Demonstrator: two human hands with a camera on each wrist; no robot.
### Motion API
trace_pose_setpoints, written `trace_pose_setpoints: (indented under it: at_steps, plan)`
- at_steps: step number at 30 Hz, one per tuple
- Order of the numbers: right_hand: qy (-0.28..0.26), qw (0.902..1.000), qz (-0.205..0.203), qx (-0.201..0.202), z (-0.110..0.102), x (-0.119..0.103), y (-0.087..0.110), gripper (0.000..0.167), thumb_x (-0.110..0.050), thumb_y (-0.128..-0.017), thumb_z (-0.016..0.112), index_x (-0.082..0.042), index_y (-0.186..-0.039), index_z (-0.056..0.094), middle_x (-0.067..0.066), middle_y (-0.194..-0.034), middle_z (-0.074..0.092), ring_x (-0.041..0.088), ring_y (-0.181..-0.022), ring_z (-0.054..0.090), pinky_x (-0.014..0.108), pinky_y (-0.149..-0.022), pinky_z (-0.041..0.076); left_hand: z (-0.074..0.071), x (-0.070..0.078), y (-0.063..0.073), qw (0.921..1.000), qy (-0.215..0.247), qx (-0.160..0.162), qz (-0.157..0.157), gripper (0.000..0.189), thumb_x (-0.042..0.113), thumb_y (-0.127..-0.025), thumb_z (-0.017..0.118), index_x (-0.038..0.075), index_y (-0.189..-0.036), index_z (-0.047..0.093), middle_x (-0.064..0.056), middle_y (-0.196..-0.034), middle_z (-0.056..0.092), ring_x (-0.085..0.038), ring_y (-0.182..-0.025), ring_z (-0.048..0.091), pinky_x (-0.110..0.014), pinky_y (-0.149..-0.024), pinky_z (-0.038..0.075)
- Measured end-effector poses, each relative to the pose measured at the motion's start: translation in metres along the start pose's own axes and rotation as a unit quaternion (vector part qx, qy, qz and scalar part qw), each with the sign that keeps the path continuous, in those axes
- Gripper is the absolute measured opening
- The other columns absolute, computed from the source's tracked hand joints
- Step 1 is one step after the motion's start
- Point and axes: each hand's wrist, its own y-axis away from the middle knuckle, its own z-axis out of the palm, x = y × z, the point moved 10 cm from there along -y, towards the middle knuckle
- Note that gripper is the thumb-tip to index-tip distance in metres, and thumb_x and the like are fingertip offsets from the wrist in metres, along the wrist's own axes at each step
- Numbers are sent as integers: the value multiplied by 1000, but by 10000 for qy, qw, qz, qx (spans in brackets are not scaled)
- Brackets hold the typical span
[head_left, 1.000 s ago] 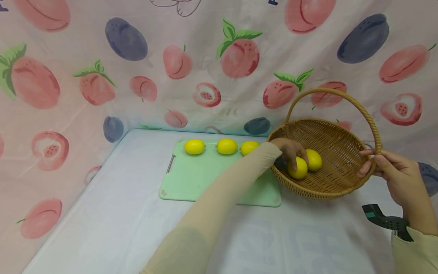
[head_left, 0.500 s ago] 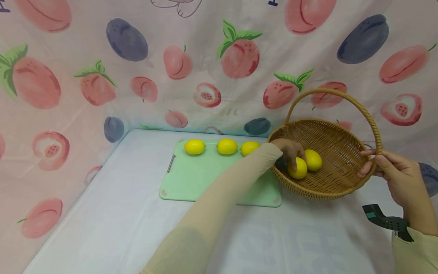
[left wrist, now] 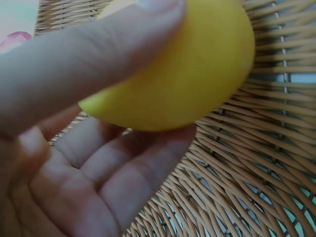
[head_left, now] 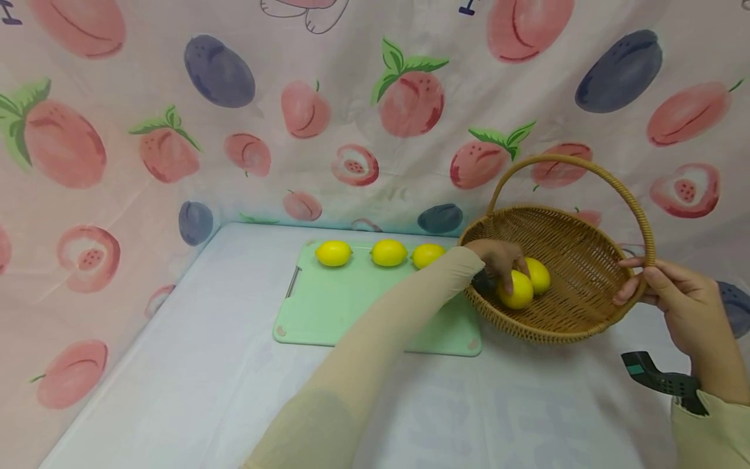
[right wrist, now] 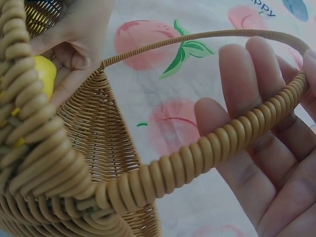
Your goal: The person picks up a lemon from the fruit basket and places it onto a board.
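Inside the wicker basket (head_left: 577, 260), my left hand (head_left: 498, 257) pinches a yellow lemon (head_left: 518, 293). Up close in the left wrist view, the thumb lies across the held lemon (left wrist: 197, 74), with fingers beneath it. A second lemon (head_left: 539, 275) rests in the basket just behind it. At the basket's right side, my right hand (head_left: 682, 296) holds the arched handle (head_left: 627, 195) near its base. The right wrist view has fingers (right wrist: 239, 74) curled around the handle, thumb mostly out of frame. The basket tilts toward me.
A light green cutting board (head_left: 328, 306) lies left of the basket. Along its back edge sit a left lemon (head_left: 334, 253), a middle lemon (head_left: 388, 253) and a right lemon (head_left: 428, 255). The left sleeve (head_left: 375, 345) crosses over the board. A fruit-print cloth (head_left: 351, 85) hangs behind.
My left hand and its lemon have shifted slightly to the right inside the basket, closer in front of the other lemon. The right hand keeps its hold on the handle.
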Motion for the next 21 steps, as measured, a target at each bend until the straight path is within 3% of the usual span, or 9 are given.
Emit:
trace_pose_setpoints:
  at_steps: [2,4,9,14,17,21]
  plan:
    - [-35,10000,-16,21,-1,0,0,31,7,-97,34,2,-111,61,-2,-86,70,5,-75,68,10,-72,52,-2,6,0,9997,-3,47,225,61,14,-78,76,21,-134,54,7,-142,48,-7,-117,52,-11,-79,47]
    - [-29,10000,-15,42,-2,1,1,30,6,-97,35,2,-110,61,-2,-88,69,5,-75,68,10,-73,52,-3,11,0,9990,82,101,427,61,14,-78,76,18,-135,53,5,-143,47,-10,-129,45,-12,-86,47]
    - [14,10000,18,73,-4,2,1,30,6,-97,35,2,-111,61,-1,-87,69,5,-75,67,9,-72,52,-8,21,4,9948,286,351,909,59,14,-79,75,14,-134,53,-1,-136,54,-11,-121,52,-12,-84,47]
    - [-45,10000,13,69,-4,1,0,29,6,-97,35,6,-110,61,-1,-92,68,6,-74,66,10,-72,52,-14,31,9,9829,756,606,1569,56,9,-81,72,8,-134,53,-6,-134,57,-13,-111,57,-12,-82,47]
    - [-39,10000,27,76,-4,1,0,28,6,-97,35,7,-109,61,-1,-95,68,6,-73,66,10,-72,52,-20,34,10,9761,1078,790,1711,56,8,-81,72,8,-134,53,-5,-134,57,-11,-108,57,-12,-82,47]
    - [8,9999,61,100,-5,1,0,28,6,-97,35,5,-107,61,-2,-96,68,5,-73,65,10,-72,52,-26,33,10,9691,1532,974,1670,59,8,-79,74,11,-134,54,-2,-133,57,-8,-106,58,-12,-81,48]
